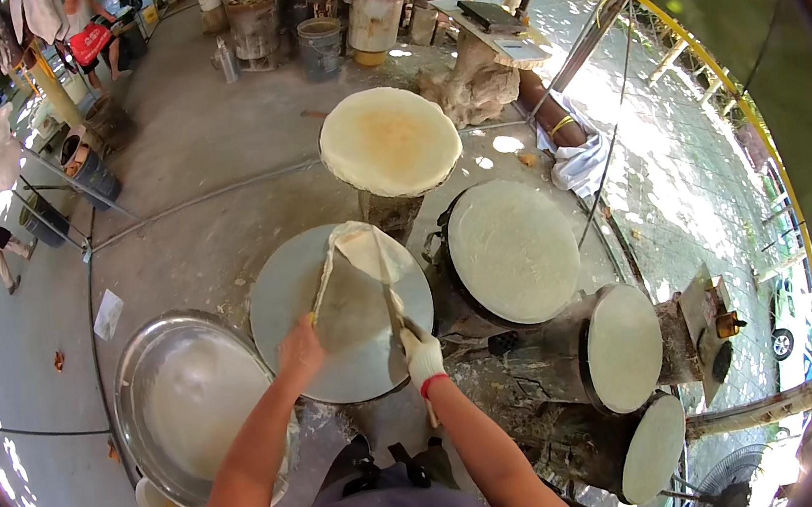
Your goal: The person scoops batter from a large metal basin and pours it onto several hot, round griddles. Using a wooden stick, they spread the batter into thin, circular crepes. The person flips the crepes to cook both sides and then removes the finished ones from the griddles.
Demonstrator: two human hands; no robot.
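A thin, pale pancake (362, 248) is partly lifted and folded over a round grey griddle (278, 268) in front of me. My bare left hand (301, 352) pinches one of its edges at the griddle's left side. On the right, my right hand (422, 354), in a white glove with a red band at the wrist, is closed at the other edge. A slim wooden stick (431, 413) shows below that glove; its upper part is hidden. Steam or a dark patch blurs the griddle's middle.
Left of the griddle stands a wide metal basin (128, 405) of white batter. Ahead, another griddle (391, 140) carries a browning pancake. Several pale-topped griddles (514, 251) on drum stoves curve along my right. A bucket (321, 48) stands farther back; two people are far left.
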